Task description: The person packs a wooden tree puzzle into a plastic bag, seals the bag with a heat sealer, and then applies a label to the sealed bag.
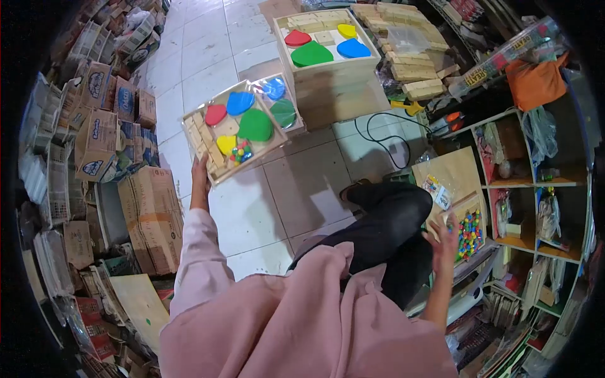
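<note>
My left hand grips the near left edge of a wooden tray. The tray holds wooden blocks, red, blue, green and yellow shaped pieces, and a small cluster of coloured beads. Clear plastic seems to cover it. On my right, my right hand hovers at the left side of a box of loose multicoloured beads. Its fingers are curved and apart, with nothing clearly visible between them. A printed label card lies just beyond that hand.
Another filled wooden tray tops a pale stack ahead. A wrapped set sits beside it. Wooden blocks are piled at back right. A black cable crosses the tiles. Cartons line the left; cubby shelves stand right.
</note>
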`<move>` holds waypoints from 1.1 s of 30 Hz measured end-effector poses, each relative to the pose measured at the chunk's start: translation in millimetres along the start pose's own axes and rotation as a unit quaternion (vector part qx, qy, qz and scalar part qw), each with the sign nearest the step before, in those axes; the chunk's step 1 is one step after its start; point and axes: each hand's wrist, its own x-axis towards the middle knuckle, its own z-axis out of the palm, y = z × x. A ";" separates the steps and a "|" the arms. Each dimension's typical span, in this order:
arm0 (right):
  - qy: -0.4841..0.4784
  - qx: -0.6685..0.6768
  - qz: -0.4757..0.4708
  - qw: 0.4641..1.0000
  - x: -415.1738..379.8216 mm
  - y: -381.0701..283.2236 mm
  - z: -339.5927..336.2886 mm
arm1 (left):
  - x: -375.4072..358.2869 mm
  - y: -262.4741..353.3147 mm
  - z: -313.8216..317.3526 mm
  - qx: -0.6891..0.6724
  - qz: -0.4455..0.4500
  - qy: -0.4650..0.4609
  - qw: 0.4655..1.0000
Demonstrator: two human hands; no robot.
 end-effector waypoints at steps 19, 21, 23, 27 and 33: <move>0.304 -0.143 0.099 0.937 -106.4 -10.6 -196.8 | 121.9 -31.8 77.6 0.044 -0.075 -0.028 0.996; 0.305 -0.144 0.112 0.935 -104.1 -10.8 -189.9 | 155.9 -64.1 53.8 0.142 -0.063 -0.008 0.988; 0.298 -0.148 0.121 0.935 -101.7 -6.3 -186.6 | 172.7 -76.6 45.6 0.241 -0.060 0.018 0.969; 0.284 -0.153 0.132 0.937 -101.4 2.2 -172.1 | 175.5 -79.6 45.0 0.547 0.027 0.118 0.828; 0.302 -0.155 0.182 0.923 -127.6 41.6 -180.1 | 183.8 -98.3 44.6 0.222 -0.071 0.022 0.972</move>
